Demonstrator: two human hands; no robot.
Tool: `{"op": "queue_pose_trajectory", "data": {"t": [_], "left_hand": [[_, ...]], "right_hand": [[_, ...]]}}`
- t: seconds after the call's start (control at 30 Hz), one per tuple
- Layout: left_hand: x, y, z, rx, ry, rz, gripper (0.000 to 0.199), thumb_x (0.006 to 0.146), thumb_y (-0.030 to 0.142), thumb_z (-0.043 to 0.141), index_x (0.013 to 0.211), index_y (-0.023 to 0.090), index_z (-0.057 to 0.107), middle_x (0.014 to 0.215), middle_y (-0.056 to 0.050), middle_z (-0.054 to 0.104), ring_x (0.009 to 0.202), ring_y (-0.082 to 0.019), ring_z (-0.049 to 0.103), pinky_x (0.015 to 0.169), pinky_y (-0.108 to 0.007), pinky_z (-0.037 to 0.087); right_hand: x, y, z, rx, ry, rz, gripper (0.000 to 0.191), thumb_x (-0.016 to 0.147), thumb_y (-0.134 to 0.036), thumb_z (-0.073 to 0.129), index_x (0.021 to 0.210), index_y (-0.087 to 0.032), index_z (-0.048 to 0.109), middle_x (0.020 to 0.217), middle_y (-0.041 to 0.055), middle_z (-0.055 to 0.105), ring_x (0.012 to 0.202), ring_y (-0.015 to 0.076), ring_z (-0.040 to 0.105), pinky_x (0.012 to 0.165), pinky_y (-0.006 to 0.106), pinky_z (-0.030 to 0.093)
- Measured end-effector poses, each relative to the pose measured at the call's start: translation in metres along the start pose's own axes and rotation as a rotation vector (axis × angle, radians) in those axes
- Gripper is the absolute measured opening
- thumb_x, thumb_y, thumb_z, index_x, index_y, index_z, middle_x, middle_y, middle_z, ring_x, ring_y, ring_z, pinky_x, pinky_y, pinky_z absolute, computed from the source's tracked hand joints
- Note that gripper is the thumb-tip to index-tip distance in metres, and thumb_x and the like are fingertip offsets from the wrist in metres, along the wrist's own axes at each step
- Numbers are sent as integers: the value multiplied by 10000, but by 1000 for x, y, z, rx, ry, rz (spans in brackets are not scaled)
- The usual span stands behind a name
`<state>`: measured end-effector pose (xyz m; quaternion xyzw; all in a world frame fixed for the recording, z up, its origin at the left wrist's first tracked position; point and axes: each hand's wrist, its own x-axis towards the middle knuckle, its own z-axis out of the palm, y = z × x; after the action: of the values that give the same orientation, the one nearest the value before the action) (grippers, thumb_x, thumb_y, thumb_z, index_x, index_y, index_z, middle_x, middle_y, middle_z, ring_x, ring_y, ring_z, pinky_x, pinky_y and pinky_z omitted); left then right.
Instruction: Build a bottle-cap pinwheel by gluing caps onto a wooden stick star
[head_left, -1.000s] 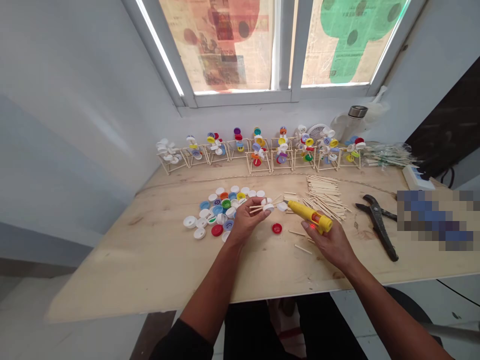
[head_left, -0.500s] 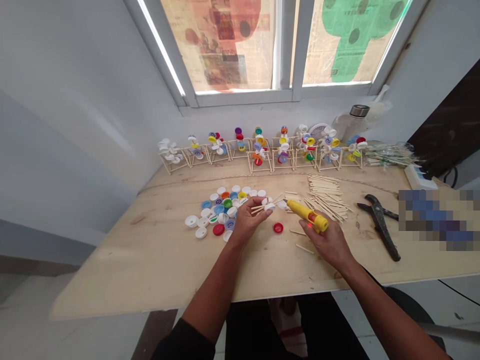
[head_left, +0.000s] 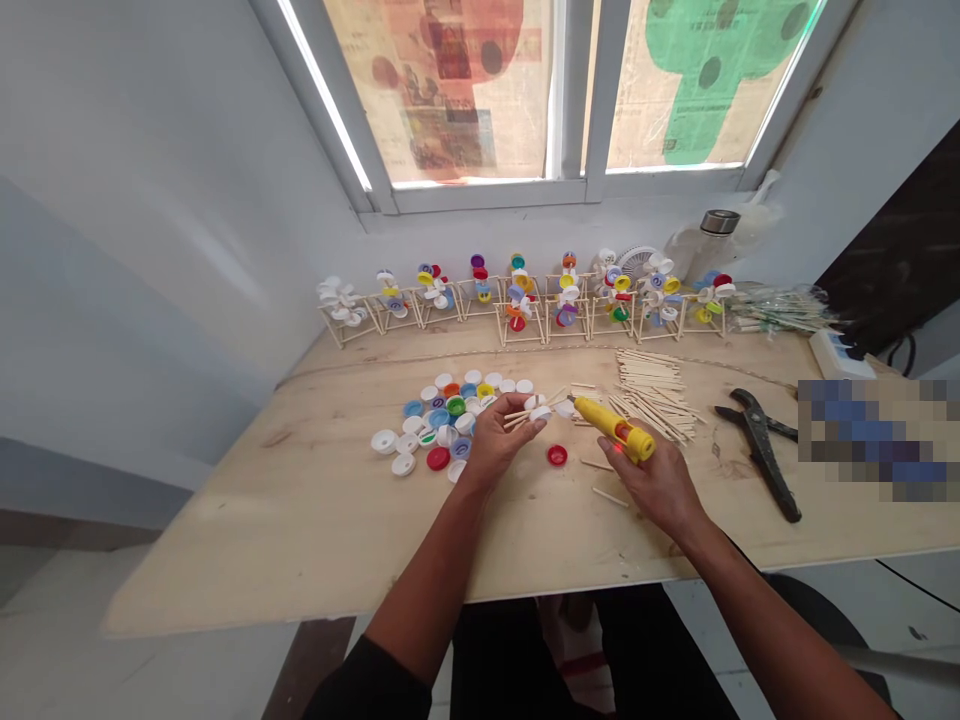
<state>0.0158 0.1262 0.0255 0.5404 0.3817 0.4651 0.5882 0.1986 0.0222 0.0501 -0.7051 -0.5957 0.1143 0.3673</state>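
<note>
My left hand (head_left: 501,440) is closed on a small assembly of wooden sticks and white bottle caps (head_left: 540,411). My right hand (head_left: 660,483) grips a yellow glue gun (head_left: 615,429), its nozzle close to a white cap at the right side of the assembly. Whether the nozzle touches that cap cannot be made out. Just below, a red cap (head_left: 556,456) lies on the wooden table (head_left: 300,530). Many loose caps in several colours (head_left: 456,406) are spread left of my left hand. Beyond the glue gun lies a pile of short wooden sticks (head_left: 652,390).
Stick frames with cap wheels (head_left: 519,305) line the back of the table below the window. Black-handled pliers (head_left: 761,455) lie at the right, near a white power strip (head_left: 840,355). A bottle (head_left: 716,240) and bagged sticks (head_left: 784,308) stand and lie at the back right.
</note>
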Motion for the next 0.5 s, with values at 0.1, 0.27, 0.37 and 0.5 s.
{"op": "queue_pose_trajectory", "data": {"t": [0.1,0.27,0.37,0.5], "left_hand": [[0,0,0,-5,0,3,314,559,304,800,798,200,625,811,6,645,756,-155,616,748,-289,498],[0,-1,0,9,-21,4,327,581,316,786,835,194,620,811,1,646,771,-163,623,753,-296,500],[0,-3,-1,13,-24,9,323,590,305,781,847,193,619,826,7,648,780,-153,624,767,-287,495],[0,-4,-1,16,-25,18,323,596,309,776,855,193,622,821,6,648,772,-151,627,771,-291,496]], "right_hand": [[0,1,1,-11,1,-11,293,826,-495,485,754,-215,533,707,15,588,646,168,530,600,270,395],[-1,0,1,-21,14,-6,308,825,-503,484,756,-209,543,699,13,593,635,163,535,588,263,394],[-1,-1,1,-15,13,-21,294,827,-485,487,740,-208,532,698,10,592,637,161,535,585,258,392],[-1,1,2,-21,23,-20,286,824,-483,491,760,-208,538,695,8,586,628,157,528,579,255,391]]}}
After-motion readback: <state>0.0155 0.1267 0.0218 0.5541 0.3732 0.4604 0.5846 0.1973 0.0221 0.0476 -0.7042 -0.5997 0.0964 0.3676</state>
